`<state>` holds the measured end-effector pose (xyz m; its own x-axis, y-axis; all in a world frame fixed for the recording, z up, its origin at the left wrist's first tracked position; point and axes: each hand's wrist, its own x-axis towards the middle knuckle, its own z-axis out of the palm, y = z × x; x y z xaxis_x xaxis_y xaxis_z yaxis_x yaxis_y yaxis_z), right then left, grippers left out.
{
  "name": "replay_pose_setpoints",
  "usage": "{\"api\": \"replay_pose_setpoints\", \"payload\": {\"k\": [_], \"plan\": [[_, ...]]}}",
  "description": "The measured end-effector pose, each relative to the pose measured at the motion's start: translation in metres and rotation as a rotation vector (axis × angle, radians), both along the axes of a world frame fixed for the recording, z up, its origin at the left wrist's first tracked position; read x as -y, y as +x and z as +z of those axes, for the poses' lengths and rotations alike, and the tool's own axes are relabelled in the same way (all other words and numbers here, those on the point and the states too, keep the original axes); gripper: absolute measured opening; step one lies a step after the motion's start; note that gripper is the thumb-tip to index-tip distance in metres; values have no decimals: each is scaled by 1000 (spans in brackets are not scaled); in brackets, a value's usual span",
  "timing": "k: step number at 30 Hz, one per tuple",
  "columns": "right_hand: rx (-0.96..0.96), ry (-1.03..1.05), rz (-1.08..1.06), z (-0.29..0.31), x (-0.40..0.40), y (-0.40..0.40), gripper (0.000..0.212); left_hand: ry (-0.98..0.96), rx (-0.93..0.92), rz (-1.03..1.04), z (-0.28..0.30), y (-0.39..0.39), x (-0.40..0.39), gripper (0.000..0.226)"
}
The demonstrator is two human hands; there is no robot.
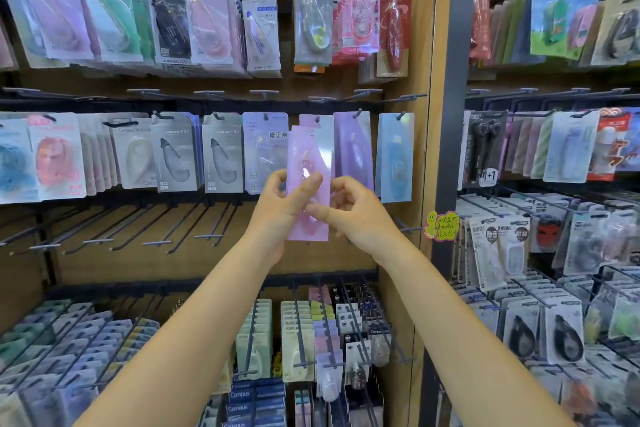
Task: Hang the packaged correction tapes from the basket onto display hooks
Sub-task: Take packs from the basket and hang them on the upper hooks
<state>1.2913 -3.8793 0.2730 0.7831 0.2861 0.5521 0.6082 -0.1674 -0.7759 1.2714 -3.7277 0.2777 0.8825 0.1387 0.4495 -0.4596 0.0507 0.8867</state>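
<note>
Pink packaged correction tape (308, 184) held upright in both hands, in front of middle hook row of wooden display panel (403, 253). Left hand (277, 208) gripping left edge of pack, thumb across front near mid-height, fingers curled behind. Right hand (349, 215) pinching right edge lower down, thumb tip on front face, other fingers curled behind. Top of pack overlapping another pink pack (320, 123) already hanging on hook (317, 118); held pack's top edge just below that hook, hang hole possibly not on it — too blurred to tell.

Purple pack (353, 149) hanging just right of held pack, light blue pack (394, 156) further right near panel's right edge. Clear pack with Chinese lettering (265, 149) just left, then grey packs (221, 152) along the row. Bare hooks (180, 232) sticking out beneath the middle row on panel's left half. Top row filled with pastel and red packs (394, 28). Bottom rows densely stocked (294, 340). Yellow-green handwritten tag (441, 225) at panel's right edge. Second rack (554, 253) to the right, full of packaged items.
</note>
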Motion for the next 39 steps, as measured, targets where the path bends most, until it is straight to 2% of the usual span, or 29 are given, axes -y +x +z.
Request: {"api": "replay_pose_setpoints", "payload": {"k": [3,7,11,15,20,26,30,35,39], "plan": [[-23,77,28,-2,1,3,26,-10,-26,-72,-3,1,-9,73],[-34,136,19,-3,-1,7,23,32,-17,-66,-15,2,-24,35],[-30,167,23,-2,-12,9,26,36,14,-6,-18,-1,-31,28],[-61,297,-19,5,-17,14,31,-10,31,43,-18,-2,-44,21],[-51,269,-135,7,-19,23,32,-14,49,60,-17,-6,-51,20],[-21,302,-162,8,-26,27,33,-30,49,50,-13,-7,-51,31],[60,332,-153,6,-29,27,46,-34,61,55,-11,-4,-53,35],[103,238,-182,11,-30,27,36,-52,69,33,-9,-3,-51,35],[65,160,-233,13,-29,32,39,-36,63,23,-8,-3,-47,31]]}}
